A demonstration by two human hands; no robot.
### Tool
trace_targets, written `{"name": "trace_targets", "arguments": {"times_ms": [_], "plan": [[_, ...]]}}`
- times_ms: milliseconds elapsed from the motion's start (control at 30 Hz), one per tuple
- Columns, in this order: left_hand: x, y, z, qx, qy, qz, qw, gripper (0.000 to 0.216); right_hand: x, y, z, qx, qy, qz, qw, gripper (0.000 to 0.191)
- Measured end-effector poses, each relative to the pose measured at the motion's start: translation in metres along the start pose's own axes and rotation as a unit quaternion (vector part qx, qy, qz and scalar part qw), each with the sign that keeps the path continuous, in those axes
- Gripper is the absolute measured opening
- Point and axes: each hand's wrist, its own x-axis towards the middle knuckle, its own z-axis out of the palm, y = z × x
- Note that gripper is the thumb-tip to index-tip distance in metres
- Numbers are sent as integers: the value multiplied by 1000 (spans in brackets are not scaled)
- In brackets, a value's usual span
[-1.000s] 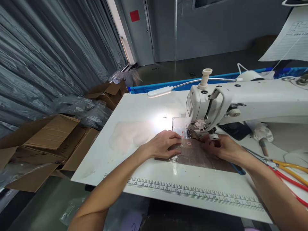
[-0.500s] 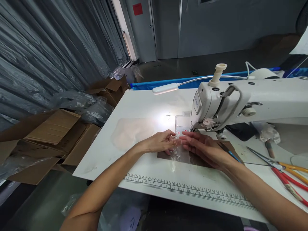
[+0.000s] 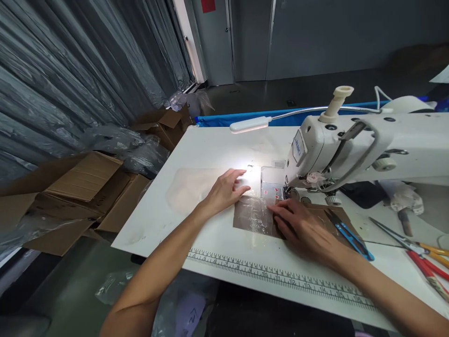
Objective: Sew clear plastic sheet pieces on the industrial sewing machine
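Note:
A thin brown sheet (image 3: 245,220), shiny and see-through-looking in part, lies flat in front of the sewing machine (image 3: 308,145). My left hand (image 3: 224,191) is at the sheet's upper left corner, thumb and fingers apart, with nothing visible between them. On the sheet's right part rests my right hand (image 3: 298,224), palm down, fingers stretched toward the needle area and its fingertips close to the metal needle plate (image 3: 271,191). Beside that hand lie blue thread snips (image 3: 351,236), partly over the brown material. Part of the sheet is hidden under my right hand.
A lamp (image 3: 250,124) on a bendable stalk lights the white table (image 3: 206,145). Scissors with orange handles (image 3: 435,252) and a red-handled tool (image 3: 423,267) lie at the right. A printed ruler (image 3: 280,278) runs along the front edge. Open cardboard boxes (image 3: 84,182) stand left.
My hands have moved apart: the left went left and away from me, while the right settled lower onto the sheet. More of the sheet and the snips shows. The view has shifted slightly.

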Motion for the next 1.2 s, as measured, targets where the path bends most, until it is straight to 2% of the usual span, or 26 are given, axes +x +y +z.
{"name": "trace_targets", "arguments": {"times_ms": [33,67,167,200,233,333,433,567,667,733,900,1033,1200], "plan": [[-1,0,-3,39,2,52,998,30,1,-1,3,-18,-4,-6,1000,34],[-3,2,-5,54,-30,103,993,24,2,-1,5,-35,-6,-10,999,35],[-16,12,-3,24,-222,213,951,20,2,5,2,-72,4,-19,997,35],[-22,16,3,26,-260,236,936,23,1,9,-2,-75,4,-27,997,35],[-28,20,10,45,-262,257,929,23,1,14,-6,-72,-2,-37,997,34],[-43,30,38,115,-190,301,927,15,1,31,-21,-23,-50,-43,998,35],[-47,32,55,135,-129,319,929,18,3,43,-31,44,-87,16,995,38],[-43,27,54,69,-140,327,932,18,3,45,-35,98,-55,117,987,36],[-42,25,49,17,-152,305,940,19,0,41,-34,104,-39,136,984,35],[-43,26,49,5,-143,295,945,19,-3,41,-33,99,-36,124,987,36],[-48,31,57,86,-115,325,935,15,-5,41,-26,60,-51,-31,996,37],[-49,32,58,162,-87,335,924,14,-5,35,-24,30,-18,-42,999,38],[-47,28,54,149,-45,394,906,9,-7,27,-21,6,-11,-60,998,41]]}}
